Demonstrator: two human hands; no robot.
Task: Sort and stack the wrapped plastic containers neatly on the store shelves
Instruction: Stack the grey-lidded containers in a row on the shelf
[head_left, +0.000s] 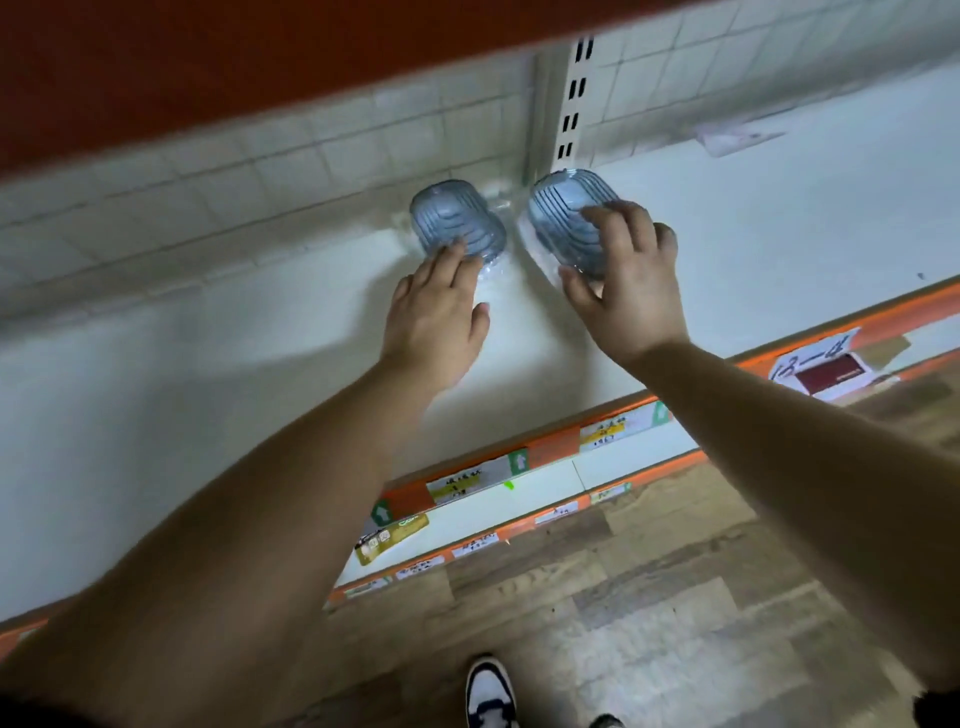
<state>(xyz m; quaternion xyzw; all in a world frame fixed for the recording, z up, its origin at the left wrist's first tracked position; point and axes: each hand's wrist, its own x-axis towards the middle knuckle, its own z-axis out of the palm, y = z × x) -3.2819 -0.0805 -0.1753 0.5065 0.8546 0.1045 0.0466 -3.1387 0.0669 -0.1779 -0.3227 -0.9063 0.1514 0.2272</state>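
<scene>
Blue-grey ribbed oval plastic, film-wrapped: left container (457, 218) and right container (563, 208) lie at the shelf (208, 364) rear, long axes front-to-back. Our left hand (439, 312) touches one, fingers straight; our right hand (628, 280) clasps the other.

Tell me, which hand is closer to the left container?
Left. The left hand touches the near edge of the left container; the right hand holds the right container beside it.
</scene>
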